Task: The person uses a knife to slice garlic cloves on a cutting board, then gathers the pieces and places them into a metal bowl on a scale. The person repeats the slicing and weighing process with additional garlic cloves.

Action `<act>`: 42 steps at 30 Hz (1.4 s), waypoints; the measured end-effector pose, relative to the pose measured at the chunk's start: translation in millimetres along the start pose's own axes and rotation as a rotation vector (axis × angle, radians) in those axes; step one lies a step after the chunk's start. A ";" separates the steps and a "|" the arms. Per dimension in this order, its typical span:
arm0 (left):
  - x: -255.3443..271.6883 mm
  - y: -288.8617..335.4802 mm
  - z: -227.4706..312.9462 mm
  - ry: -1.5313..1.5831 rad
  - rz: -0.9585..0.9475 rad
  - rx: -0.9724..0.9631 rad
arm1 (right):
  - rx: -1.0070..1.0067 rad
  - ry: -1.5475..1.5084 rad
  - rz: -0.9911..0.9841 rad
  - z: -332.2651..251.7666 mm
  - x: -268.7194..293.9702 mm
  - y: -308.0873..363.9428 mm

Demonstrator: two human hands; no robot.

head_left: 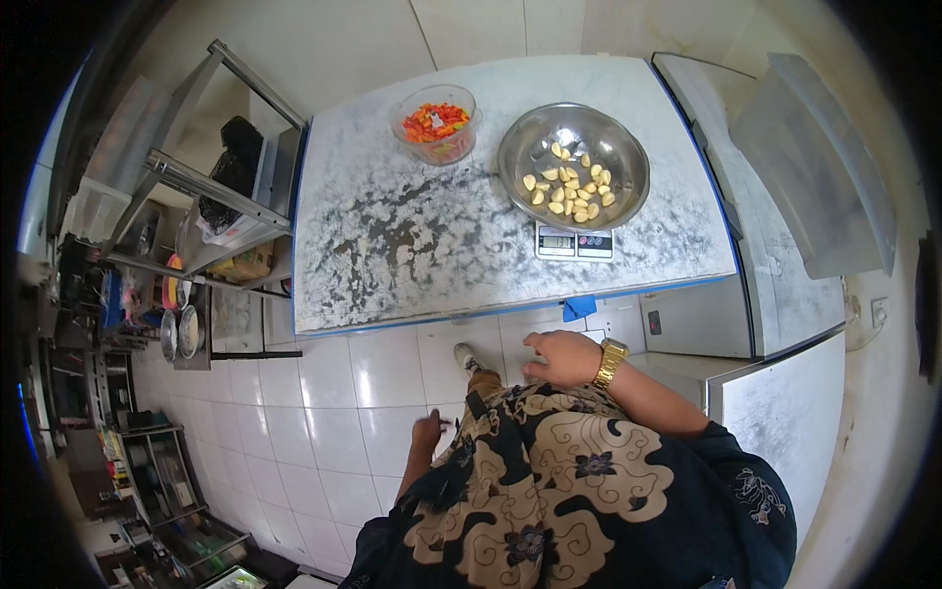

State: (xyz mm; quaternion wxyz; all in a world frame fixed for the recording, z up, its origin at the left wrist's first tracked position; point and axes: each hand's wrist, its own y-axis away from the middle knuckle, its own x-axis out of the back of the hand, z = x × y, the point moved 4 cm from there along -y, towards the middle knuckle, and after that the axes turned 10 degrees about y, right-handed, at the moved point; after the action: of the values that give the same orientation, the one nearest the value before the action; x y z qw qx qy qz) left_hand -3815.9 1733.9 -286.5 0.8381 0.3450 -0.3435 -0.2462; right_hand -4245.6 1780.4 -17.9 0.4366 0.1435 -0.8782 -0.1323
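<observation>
My right hand (pixel 567 358), with a gold watch (pixel 610 363) on its wrist, hangs in front of the table's near edge. Its fingers are loosely bent and apart, holding nothing. Lower and to the left, my left hand (pixel 428 432) hangs beside my body over the floor; its fingers are slightly curled and apart, and nothing shows in them. On the table, a steel bowl (pixel 628 147) of peeled garlic cloves (pixel 567 187) rests on a white digital kitchen scale (pixel 574 243). A clear plastic tub (pixel 451 149) of red and orange chilies (pixel 432 120) stands to its left. Neither hand touches these.
The worn white tabletop (pixel 392 265) has a blue edge. A metal shelf rack (pixel 221 201) stands on the left. At right are a chest freezer (pixel 697 285) and a translucent plastic bin (pixel 819 167). White tiles (pixel 324 393) cover the floor.
</observation>
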 end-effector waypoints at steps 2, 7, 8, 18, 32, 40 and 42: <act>5.2 -31.1 24.7 0.227 0.099 -0.220 | 0.000 0.017 -0.022 -0.2 -2.7 -2.7; 30.6 -2.7 134.3 0.333 0.106 -0.228 | -0.013 0.045 -0.155 -7.4 -21.3 -18.2; 38.1 -1.4 130.2 0.338 0.117 -0.223 | 0.005 0.041 -0.159 -10.3 -26.2 -24.6; 93.5 45.1 -135.9 0.648 0.195 0.227 | 0.223 0.110 -0.245 -131.6 -57.4 -133.2; 414.8 60.3 -286.4 0.932 0.546 0.132 | 0.618 0.160 -0.485 -449.9 -209.5 -340.8; 734.0 85.9 -120.4 0.821 0.830 -0.515 | 0.636 0.282 -0.721 -581.0 -263.8 -482.1; 784.0 78.3 -134.1 0.706 0.911 -0.508 | 0.588 0.243 -0.770 -631.8 -262.1 -524.2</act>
State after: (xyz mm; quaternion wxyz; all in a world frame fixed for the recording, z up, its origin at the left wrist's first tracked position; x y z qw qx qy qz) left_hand -3198.1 1329.7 19.7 0.9775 0.0148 -0.0896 0.1904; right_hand -3514.3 1324.8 -27.7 0.3964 0.5887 -0.7044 -0.0130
